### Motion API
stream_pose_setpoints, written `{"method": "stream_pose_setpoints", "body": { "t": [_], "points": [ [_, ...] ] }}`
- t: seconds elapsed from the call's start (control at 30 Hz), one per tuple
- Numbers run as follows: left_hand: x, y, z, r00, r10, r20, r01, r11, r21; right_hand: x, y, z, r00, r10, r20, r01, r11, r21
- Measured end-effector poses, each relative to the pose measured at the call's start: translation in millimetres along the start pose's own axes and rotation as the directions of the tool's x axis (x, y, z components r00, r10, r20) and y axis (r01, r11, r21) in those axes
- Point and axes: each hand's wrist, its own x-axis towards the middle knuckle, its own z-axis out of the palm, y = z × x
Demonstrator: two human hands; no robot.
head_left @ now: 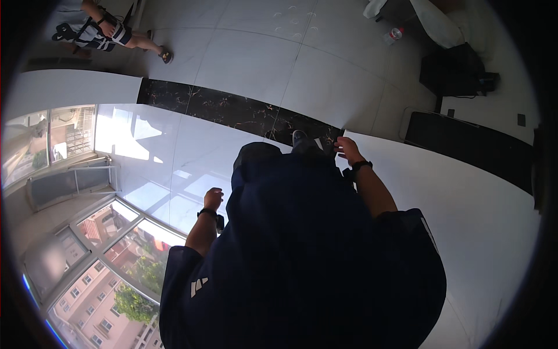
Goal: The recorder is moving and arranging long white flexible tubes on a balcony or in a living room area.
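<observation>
My left hand hangs beside my left thigh, over the sunlit pale floor tiles. Its fingers are loosely bent, and nothing shows in them. Further forward, my right hand is raised beside the corner of a white wall. The fingers of this hand are apart and hold nothing; whether they touch the wall edge I cannot tell. Dark bands circle both wrists. One of my shoes shows at a black marble threshold strip.
Across the threshold, a person is at the far left. A clear plastic bottle is on the floor near a black box-shaped object at the far right. A dark rectangular panel lies along the right. Large windows and a metal-framed rack are on the left.
</observation>
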Motion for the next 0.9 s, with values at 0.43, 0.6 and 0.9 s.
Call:
{"method": "stream_pose_setpoints", "body": {
  "t": [0.43, 0.6, 0.9],
  "points": [
    [204.6, 118.5, -90.4, 0.978, 0.175, 0.109, -0.168, 0.983, -0.072, 177.1, -393.1, 133.7, 0.992, -0.097, -0.082, 0.082, 0.982, -0.172],
    [370.9, 295.4, -249.9, 0.994, -0.010, 0.105, 0.034, 0.973, -0.229, 203.5, -368.5, 172.0, 0.988, 0.153, -0.018, -0.153, 0.964, -0.216],
    [559.1, 558.7, -439.1, 0.929, 0.260, -0.265, -0.366, 0.763, -0.533, 333.5, -483.7, 207.4, 0.946, 0.323, -0.018, -0.249, 0.692, -0.677]
  ]
}}
